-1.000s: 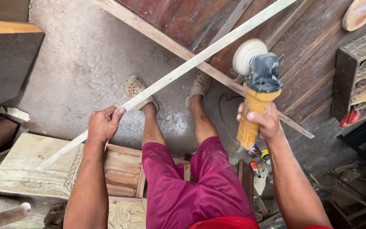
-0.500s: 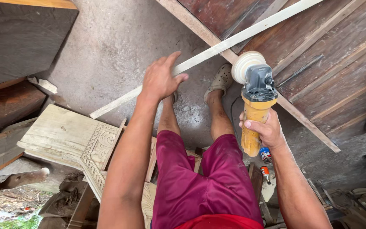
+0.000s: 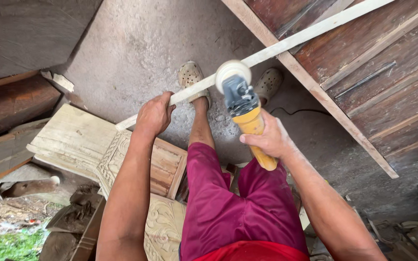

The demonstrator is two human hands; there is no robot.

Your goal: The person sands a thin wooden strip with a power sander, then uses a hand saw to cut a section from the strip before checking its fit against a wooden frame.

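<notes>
Rough grey concrete floor (image 3: 136,43) fills the view from above, with dark reddish wooden panels (image 3: 378,72) leaning at the upper right and weathered planks (image 3: 10,106) stacked at the left. Below the left hand (image 3: 155,114) lie pale carved wooden pieces (image 3: 122,159) with ornamental borders.

That left hand is clenched around a long pale wooden strip (image 3: 286,46), near its lower end; from this grip the strip rises slantwise to the upper right, passing above the person's sandalled feet (image 3: 192,77) and across the reddish panels.

To the right of this hold, the right hand (image 3: 267,137) is closed firmly on the yellow body of an angle grinder (image 3: 243,104). Beyond that grip the tool's dark head carries a round pale sanding disc (image 3: 232,71), which sits against the strip between the two feet. A thin dark cable (image 3: 301,112) lies on the floor just right of the grinder. The person's maroon trousers (image 3: 238,203) fill the space beneath both hands.
</notes>
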